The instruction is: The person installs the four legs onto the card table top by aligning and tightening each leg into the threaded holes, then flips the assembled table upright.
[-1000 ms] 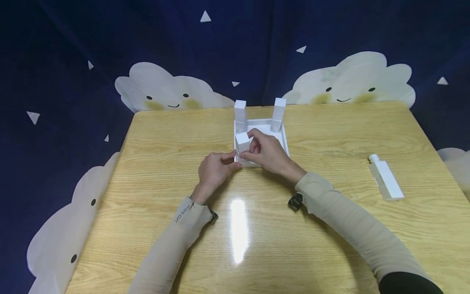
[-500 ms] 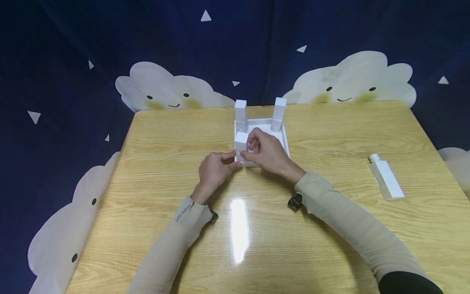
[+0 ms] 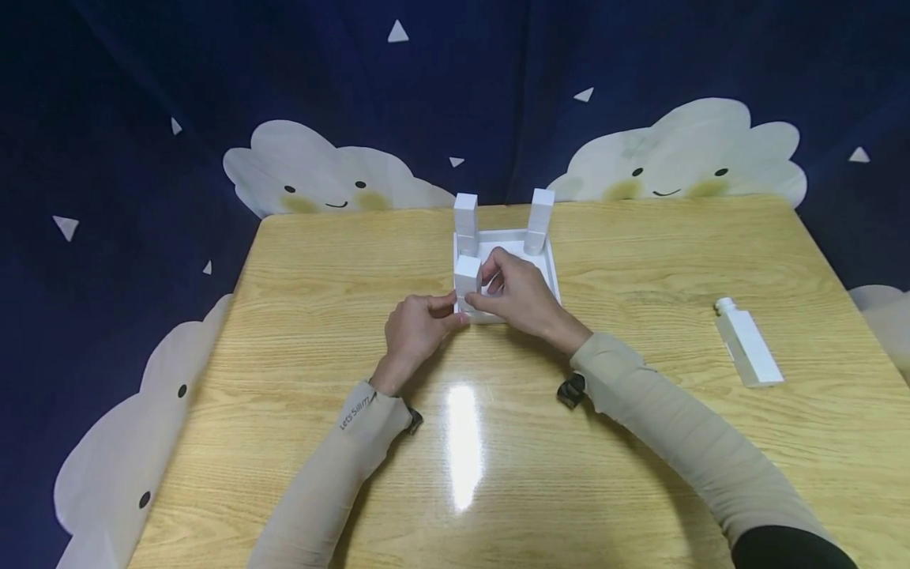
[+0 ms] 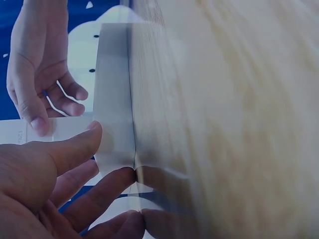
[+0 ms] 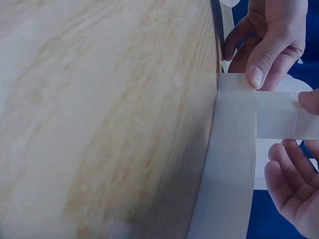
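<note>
A white square tray-like base (image 3: 556, 280) with a raised rim lies on the table, with square white legs standing at its corners. My right hand (image 3: 522, 296) pinches the leg at the near left corner (image 3: 467, 276) between thumb and fingers. That leg stands upright, and its lower end is hidden behind the rim. At the same corner my left hand (image 3: 415, 328) grips the base, its thumb on the front wall (image 4: 113, 89) and its fingers around the side. Two more legs, the back left one (image 3: 465, 215) and the back right one (image 3: 540, 213), stand upright untouched.
A loose white leg (image 3: 750, 348) with a narrow round end lies on the wooden table (image 3: 341, 269) at the right. Behind the table hangs a dark blue curtain (image 3: 469, 79) with cloud patterns. The base sits near the far edge.
The near left leg has turned slightly in my right hand and now stands squarer to the base. The right fingers have shifted a little; my left hand has stayed on the corner.
</note>
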Demonstrator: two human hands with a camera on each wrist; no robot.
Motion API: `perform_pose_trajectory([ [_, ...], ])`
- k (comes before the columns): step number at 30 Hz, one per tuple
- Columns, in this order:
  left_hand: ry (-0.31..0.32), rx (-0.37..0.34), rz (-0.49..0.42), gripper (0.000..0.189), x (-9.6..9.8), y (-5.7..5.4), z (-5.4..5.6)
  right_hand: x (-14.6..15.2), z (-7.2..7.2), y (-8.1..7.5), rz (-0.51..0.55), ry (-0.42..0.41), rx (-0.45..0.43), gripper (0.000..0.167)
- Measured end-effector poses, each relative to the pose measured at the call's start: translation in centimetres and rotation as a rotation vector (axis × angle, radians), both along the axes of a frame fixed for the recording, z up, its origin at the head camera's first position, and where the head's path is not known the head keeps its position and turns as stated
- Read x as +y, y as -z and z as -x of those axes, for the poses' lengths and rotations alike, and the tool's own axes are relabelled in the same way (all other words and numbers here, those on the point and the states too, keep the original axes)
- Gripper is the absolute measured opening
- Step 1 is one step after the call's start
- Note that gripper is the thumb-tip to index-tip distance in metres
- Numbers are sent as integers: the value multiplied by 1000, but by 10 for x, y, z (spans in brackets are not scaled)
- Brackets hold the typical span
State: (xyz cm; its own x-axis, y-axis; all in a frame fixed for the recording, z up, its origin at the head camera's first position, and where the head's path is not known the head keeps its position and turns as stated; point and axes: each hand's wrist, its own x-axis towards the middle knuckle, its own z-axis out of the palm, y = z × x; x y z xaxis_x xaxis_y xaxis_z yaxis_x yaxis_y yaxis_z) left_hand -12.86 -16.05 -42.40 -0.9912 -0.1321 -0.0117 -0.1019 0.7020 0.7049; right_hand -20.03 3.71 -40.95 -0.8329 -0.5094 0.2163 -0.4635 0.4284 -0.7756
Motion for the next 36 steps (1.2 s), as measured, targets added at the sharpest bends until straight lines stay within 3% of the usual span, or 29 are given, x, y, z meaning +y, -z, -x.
perform_pose_trajectory([
  [21,9,8,3,38,1,0,-2,2,-3,-9,-157,52,73,40],
  [32,21,-7,-2,41,2,0,-1,5,-5,-8,-175,48,79,37],
  [36,17,3,0,41,-1,-1,0,10,-5,-9,-187,28,78,26],
])
